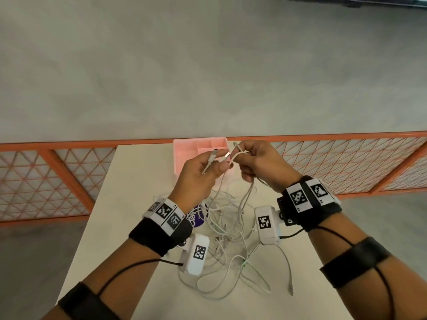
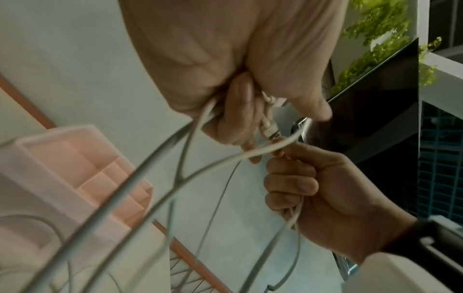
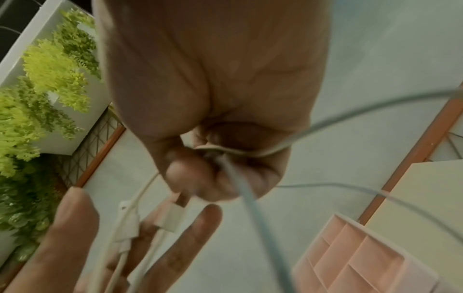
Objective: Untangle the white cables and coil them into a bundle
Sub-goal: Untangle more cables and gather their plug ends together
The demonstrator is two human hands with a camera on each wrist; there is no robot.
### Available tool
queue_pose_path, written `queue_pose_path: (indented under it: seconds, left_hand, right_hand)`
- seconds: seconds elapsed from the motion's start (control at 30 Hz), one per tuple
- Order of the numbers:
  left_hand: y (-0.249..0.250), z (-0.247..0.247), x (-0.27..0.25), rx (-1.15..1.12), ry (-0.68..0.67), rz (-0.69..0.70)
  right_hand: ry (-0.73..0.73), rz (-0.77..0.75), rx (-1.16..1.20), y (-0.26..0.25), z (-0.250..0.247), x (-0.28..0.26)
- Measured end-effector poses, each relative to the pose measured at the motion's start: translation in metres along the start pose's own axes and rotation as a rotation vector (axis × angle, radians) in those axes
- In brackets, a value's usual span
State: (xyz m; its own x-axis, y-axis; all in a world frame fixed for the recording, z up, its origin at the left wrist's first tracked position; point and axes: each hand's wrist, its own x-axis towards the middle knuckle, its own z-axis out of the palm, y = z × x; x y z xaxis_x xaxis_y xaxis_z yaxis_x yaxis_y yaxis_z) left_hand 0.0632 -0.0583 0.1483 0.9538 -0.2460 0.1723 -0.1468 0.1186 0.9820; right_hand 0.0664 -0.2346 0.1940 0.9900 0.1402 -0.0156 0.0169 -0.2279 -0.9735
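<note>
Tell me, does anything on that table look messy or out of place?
Yes: the white cables lie in a loose knotted heap on the table, loops crossing every way, one plug end trailing off to the right. The left hand and right hand hold up a few ends. The pink organizer behind looks tidy.

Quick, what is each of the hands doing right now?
Left hand: closed, pinching the plug ends of thin white cables.
Right hand: closed, gripping a loop of the same white cables.
</note>
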Motion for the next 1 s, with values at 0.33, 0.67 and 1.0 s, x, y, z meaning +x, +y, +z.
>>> queue_pose_path:
  seconds: [0.33,0.67,1.0]
  left_hand:
    - [-0.026,-0.032,0.009,0.260,0.160,-0.070]
    - [-0.043,-0.064,0.006,-0.064,0.399,-0.250]
    - [-0.033,-0.044,0.008,-0.202,0.318,-0.260]
  right_hand:
    - [0.314,0.030,-0.190,-0.005,-0.061,0.021]
    - [0.733,0.443,-0.773,0.096,-0.216,-0.009]
    - [0.239,0.578,-0.707,0.188,-0.119,-0.044]
